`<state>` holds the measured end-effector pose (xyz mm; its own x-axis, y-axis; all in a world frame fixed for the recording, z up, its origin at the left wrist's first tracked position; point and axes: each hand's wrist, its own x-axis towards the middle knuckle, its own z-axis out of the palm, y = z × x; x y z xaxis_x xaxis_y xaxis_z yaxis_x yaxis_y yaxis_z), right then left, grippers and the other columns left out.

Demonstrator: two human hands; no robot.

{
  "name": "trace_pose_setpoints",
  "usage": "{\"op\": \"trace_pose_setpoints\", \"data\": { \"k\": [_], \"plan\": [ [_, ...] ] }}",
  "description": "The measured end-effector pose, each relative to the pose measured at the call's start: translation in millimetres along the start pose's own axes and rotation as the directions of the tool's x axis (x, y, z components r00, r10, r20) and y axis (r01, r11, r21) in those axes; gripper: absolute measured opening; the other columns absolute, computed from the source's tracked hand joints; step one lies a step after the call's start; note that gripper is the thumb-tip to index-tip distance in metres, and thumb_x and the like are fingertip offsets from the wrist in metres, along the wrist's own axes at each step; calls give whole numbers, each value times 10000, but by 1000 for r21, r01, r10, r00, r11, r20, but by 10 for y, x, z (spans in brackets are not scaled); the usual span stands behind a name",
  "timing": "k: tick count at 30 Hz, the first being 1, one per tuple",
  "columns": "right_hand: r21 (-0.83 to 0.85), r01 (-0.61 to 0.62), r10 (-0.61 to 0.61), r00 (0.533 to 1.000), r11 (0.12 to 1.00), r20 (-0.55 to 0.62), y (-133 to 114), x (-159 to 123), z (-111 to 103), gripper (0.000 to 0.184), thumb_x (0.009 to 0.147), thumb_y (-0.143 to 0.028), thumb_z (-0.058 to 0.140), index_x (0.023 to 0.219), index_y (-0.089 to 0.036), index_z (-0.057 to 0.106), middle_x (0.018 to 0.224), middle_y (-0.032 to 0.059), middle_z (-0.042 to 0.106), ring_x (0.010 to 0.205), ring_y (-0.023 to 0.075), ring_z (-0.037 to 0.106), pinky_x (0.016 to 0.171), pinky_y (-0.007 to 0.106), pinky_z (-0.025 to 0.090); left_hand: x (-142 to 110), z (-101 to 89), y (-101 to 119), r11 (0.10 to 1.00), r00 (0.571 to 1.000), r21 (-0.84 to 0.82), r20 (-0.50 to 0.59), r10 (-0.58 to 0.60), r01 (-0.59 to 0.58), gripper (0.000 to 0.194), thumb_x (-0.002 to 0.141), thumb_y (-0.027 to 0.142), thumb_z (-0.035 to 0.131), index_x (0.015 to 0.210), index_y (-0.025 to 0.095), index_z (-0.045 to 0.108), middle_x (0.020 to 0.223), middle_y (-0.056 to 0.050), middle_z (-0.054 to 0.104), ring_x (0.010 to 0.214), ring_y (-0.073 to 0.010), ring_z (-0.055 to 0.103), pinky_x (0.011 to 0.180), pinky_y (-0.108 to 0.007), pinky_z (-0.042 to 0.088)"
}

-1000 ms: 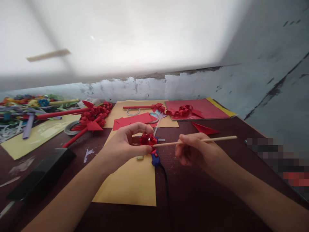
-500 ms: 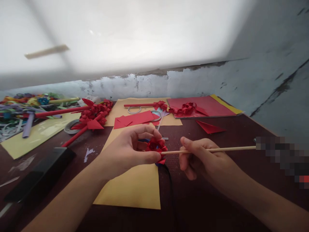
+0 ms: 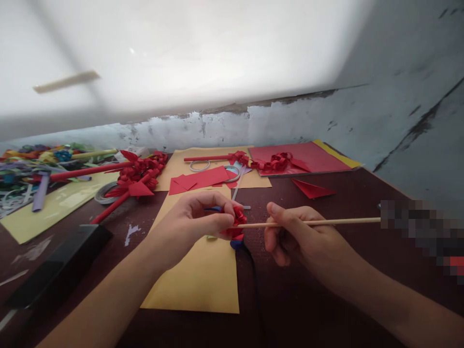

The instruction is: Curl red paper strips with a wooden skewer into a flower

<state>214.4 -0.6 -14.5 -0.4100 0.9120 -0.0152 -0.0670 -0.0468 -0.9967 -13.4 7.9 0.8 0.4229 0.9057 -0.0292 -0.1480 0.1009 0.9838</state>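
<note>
Between the thumb and fingers of my left hand point(image 3: 195, 220) is a small red paper flower point(image 3: 238, 220), its folded petals partly covered by the fingertips. My right hand point(image 3: 300, 232) is closed around a thin wooden stick point(image 3: 348, 222), thumb on top. The stick lies nearly level, its left end touching the flower beside my left thumb. Below the flower a small blue object point(image 3: 237, 244) shows, with a dark cord running down from it; its kind is unclear. Under my left hand lies a long yellow paper sheet point(image 3: 195, 285).
Red paper flowers on stems point(image 3: 141, 176) lie at the left, by a tape roll point(image 3: 106, 192) and a black box-like object point(image 3: 61, 266). Coloured paper strips point(image 3: 21, 169) are heaped behind. Red paper pieces point(image 3: 203, 178) and a red folder point(image 3: 290, 154) lie along the wall.
The flower has turned in my left fingers, and its open face shows less. My left fingers have closed in around it. My right hand keeps its grip on the stick.
</note>
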Motion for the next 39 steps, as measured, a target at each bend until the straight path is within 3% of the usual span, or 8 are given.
{"op": "trace_pose_setpoints", "data": {
  "k": [7,21,39],
  "plan": [
    [-16,0,0,1000,1000,10,6,-11,-25,627,965,-669,615,596,-177,735,467,25,580,433,113,520,444,251,334,12,25,-20,1000,999,-25,38,8,-7,171,830,184,872,835,148,704,1009,-27,706,753,-104,692,686,-209,534],
    [22,12,-14,999,1000,50,1,-52,-60,537,975,-583,663,634,-178,753,478,18,594,447,106,519,446,241,315,30,27,-26,999,999,-35,49,21,-20,208,793,151,894,823,150,688,1029,-27,679,749,-106,694,678,-217,590],
    [57,29,-34,996,998,85,-11,-50,-93,434,984,-511,694,711,-193,806,554,36,672,501,109,575,475,231,379,19,24,-23,998,998,-64,53,26,-22,227,772,154,912,853,157,700,1045,-22,663,756,-97,683,674,-205,591]
  ]
}}
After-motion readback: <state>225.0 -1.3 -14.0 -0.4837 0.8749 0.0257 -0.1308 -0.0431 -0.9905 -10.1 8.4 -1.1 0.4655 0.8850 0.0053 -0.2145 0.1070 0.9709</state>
